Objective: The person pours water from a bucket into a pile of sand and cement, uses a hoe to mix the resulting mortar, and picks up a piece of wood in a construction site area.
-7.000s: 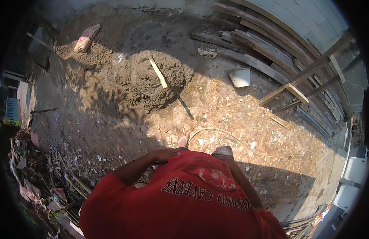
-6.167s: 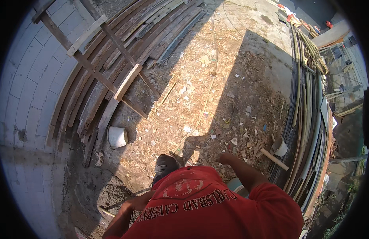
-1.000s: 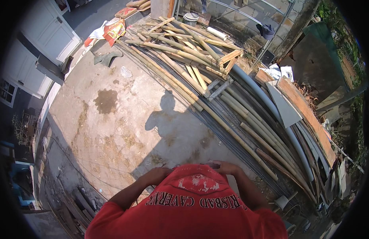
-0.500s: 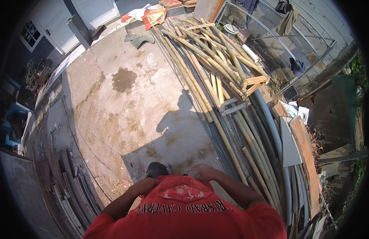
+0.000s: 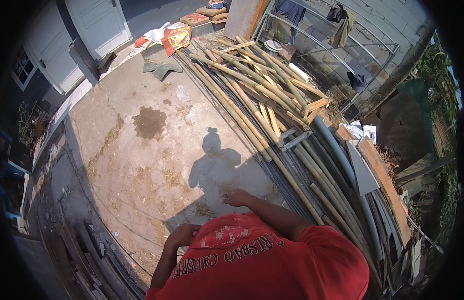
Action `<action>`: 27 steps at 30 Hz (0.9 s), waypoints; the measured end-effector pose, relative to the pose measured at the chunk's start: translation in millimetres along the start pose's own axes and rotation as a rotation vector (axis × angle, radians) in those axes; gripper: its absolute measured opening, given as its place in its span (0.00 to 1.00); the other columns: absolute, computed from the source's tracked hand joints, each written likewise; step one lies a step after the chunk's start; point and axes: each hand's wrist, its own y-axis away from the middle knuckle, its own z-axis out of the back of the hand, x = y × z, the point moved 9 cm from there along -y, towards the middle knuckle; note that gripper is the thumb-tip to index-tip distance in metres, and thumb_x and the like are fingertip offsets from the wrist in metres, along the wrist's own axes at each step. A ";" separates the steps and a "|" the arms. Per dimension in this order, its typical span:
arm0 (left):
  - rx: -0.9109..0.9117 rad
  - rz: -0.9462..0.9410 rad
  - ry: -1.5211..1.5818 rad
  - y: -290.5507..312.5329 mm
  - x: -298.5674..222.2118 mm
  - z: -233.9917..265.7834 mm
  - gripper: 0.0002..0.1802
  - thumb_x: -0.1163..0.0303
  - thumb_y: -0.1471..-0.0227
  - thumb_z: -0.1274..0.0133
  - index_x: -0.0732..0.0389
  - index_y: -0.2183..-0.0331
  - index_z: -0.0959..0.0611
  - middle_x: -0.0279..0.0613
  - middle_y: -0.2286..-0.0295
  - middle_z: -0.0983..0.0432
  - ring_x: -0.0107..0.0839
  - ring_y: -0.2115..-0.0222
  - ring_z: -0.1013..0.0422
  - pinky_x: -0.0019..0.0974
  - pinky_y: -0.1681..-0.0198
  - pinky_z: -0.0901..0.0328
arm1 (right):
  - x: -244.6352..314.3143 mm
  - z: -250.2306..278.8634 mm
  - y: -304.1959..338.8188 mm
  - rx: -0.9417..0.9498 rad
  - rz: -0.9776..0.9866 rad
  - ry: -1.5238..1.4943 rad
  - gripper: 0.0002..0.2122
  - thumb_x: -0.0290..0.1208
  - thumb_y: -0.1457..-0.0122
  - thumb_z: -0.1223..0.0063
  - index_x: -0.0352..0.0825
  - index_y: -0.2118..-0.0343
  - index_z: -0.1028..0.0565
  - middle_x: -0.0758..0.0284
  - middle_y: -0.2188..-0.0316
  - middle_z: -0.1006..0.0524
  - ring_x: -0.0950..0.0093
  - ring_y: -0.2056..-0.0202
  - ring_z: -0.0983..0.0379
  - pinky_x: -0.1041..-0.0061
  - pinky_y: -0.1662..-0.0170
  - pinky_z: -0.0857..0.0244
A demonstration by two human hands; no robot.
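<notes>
My right hand (image 5: 237, 198) is out in front of my red shirt (image 5: 262, 255), above the concrete ground. Its fingers look curled together, and whatever they may hold is too small to make out. Close to the left side of the shirt front is my left hand (image 5: 186, 233), its fingers mostly hidden behind the cloth. My shadow (image 5: 212, 160) falls on the concrete ahead.
Bamboo poles (image 5: 252, 82) and thin rods lie in a long pile on the right, beside a grey pipe (image 5: 337, 145) and boards (image 5: 384, 185). More planks (image 5: 92, 255) lie at lower left. A metal frame (image 5: 322, 35) with clothes stands against the block wall.
My right hand has moved forward, away from the shirt. The left hand stays by the shirt's left side. My view has shifted, and my shadow now shows more fully.
</notes>
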 end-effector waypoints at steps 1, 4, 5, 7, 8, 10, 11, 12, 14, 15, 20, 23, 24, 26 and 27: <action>0.019 0.024 0.110 4.5 6.8 9.0 0.21 0.62 0.47 0.44 0.55 0.51 0.19 0.49 0.62 0.19 0.41 0.64 0.22 0.39 0.57 0.30 | 7.7 -8.8 -4.9 0.032 0.079 0.056 0.22 0.52 0.42 0.51 0.40 0.53 0.24 0.60 0.55 0.22 0.60 0.53 0.26 0.63 0.47 0.35; -0.051 0.037 0.478 1.7 25.9 36.7 0.21 0.64 0.45 0.44 0.59 0.50 0.21 0.44 0.59 0.20 0.31 0.60 0.25 0.34 0.55 0.31 | -19.2 -37.7 1.3 0.195 -0.106 0.004 0.22 0.52 0.42 0.50 0.41 0.52 0.24 0.61 0.53 0.23 0.61 0.52 0.26 0.63 0.47 0.35; -0.097 0.044 0.613 3.1 31.7 43.6 0.21 0.65 0.45 0.44 0.60 0.49 0.21 0.42 0.58 0.21 0.29 0.59 0.26 0.32 0.55 0.32 | -37.4 -42.3 7.9 0.157 -0.166 -0.017 0.22 0.52 0.42 0.50 0.41 0.52 0.23 0.61 0.52 0.23 0.62 0.51 0.26 0.63 0.47 0.34; -0.009 -0.013 0.707 -6.8 21.3 44.5 0.23 0.62 0.43 0.46 0.61 0.48 0.23 0.43 0.56 0.23 0.31 0.54 0.29 0.34 0.50 0.35 | -80.1 -44.6 28.8 0.083 -0.294 -0.012 0.21 0.51 0.43 0.50 0.41 0.54 0.23 0.61 0.52 0.23 0.62 0.51 0.26 0.64 0.47 0.34; 0.033 -0.044 0.748 -12.6 12.6 43.1 0.24 0.60 0.42 0.47 0.62 0.47 0.23 0.44 0.54 0.24 0.32 0.52 0.30 0.35 0.47 0.36 | -102.5 -44.1 44.4 0.047 -0.364 0.010 0.20 0.50 0.43 0.50 0.41 0.55 0.22 0.61 0.52 0.23 0.62 0.51 0.26 0.64 0.48 0.33; 0.061 -0.203 0.641 -35.1 -22.3 35.5 0.25 0.56 0.40 0.51 0.62 0.47 0.24 0.45 0.53 0.25 0.34 0.50 0.31 0.36 0.44 0.39 | -169.6 -64.8 95.3 0.113 -0.292 0.303 0.18 0.47 0.43 0.52 0.39 0.59 0.20 0.59 0.55 0.21 0.60 0.53 0.25 0.62 0.49 0.32; 0.011 -0.243 0.576 -33.2 -20.4 38.5 0.26 0.54 0.38 0.53 0.62 0.47 0.24 0.45 0.52 0.26 0.35 0.50 0.32 0.37 0.43 0.41 | -164.5 -47.1 99.2 0.049 -0.396 0.211 0.18 0.46 0.43 0.53 0.38 0.61 0.19 0.58 0.57 0.21 0.58 0.54 0.25 0.60 0.50 0.32; 0.071 -0.125 0.673 -34.3 3.4 22.0 0.27 0.53 0.38 0.55 0.62 0.47 0.24 0.45 0.51 0.26 0.36 0.49 0.33 0.37 0.42 0.42 | -153.3 -18.3 113.1 -0.015 -0.508 0.122 0.18 0.45 0.43 0.54 0.37 0.63 0.19 0.57 0.59 0.21 0.56 0.55 0.25 0.59 0.51 0.32; 0.283 0.049 0.888 -55.4 28.4 -32.8 0.29 0.50 0.36 0.59 0.63 0.47 0.24 0.46 0.49 0.28 0.37 0.47 0.34 0.38 0.41 0.44 | -199.6 -24.4 165.7 0.069 -0.639 0.210 0.19 0.46 0.44 0.55 0.37 0.65 0.18 0.55 0.60 0.20 0.54 0.56 0.25 0.57 0.52 0.32; 0.305 0.001 0.895 -58.8 14.4 -31.1 0.29 0.50 0.36 0.60 0.64 0.47 0.24 0.46 0.49 0.28 0.36 0.47 0.34 0.38 0.42 0.43 | -202.1 -28.3 178.8 0.112 -0.642 0.237 0.19 0.47 0.44 0.55 0.37 0.65 0.18 0.55 0.60 0.21 0.54 0.56 0.25 0.57 0.52 0.32; 0.351 -0.128 0.664 -88.3 -22.4 -27.5 0.29 0.49 0.38 0.55 0.67 0.52 0.21 0.44 0.54 0.23 0.34 0.53 0.29 0.38 0.47 0.38 | -195.2 -22.8 201.5 0.277 -0.577 0.242 0.20 0.49 0.43 0.55 0.39 0.61 0.19 0.56 0.57 0.21 0.56 0.55 0.25 0.57 0.51 0.33; 0.349 0.018 0.584 -134.8 10.0 -53.0 0.25 0.52 0.43 0.47 0.64 0.55 0.19 0.43 0.62 0.20 0.34 0.61 0.26 0.39 0.54 0.34 | -205.0 -33.8 182.8 0.115 -0.514 -0.007 0.21 0.51 0.41 0.54 0.42 0.53 0.22 0.57 0.53 0.23 0.58 0.51 0.26 0.60 0.48 0.35; 0.265 0.006 0.443 -144.8 19.5 -50.5 0.23 0.54 0.45 0.46 0.63 0.56 0.18 0.43 0.63 0.19 0.34 0.64 0.26 0.39 0.56 0.33 | -218.4 -41.5 168.2 0.098 -0.479 0.008 0.22 0.51 0.41 0.53 0.43 0.50 0.23 0.57 0.52 0.23 0.58 0.50 0.27 0.61 0.47 0.35; 0.084 0.005 0.162 -161.5 40.0 -43.7 0.19 0.59 0.48 0.43 0.60 0.57 0.17 0.41 0.66 0.19 0.34 0.69 0.25 0.39 0.61 0.32 | -200.2 -28.5 143.7 0.113 -0.391 -0.045 0.23 0.51 0.41 0.52 0.41 0.49 0.24 0.56 0.52 0.23 0.58 0.49 0.28 0.61 0.46 0.36; 0.097 0.013 -0.026 -170.8 37.2 -43.5 0.18 0.61 0.49 0.43 0.58 0.57 0.17 0.41 0.66 0.19 0.34 0.70 0.25 0.38 0.63 0.31 | -192.5 -22.6 143.6 0.134 -0.296 -0.095 0.24 0.51 0.41 0.53 0.41 0.48 0.25 0.56 0.52 0.23 0.58 0.48 0.28 0.61 0.46 0.36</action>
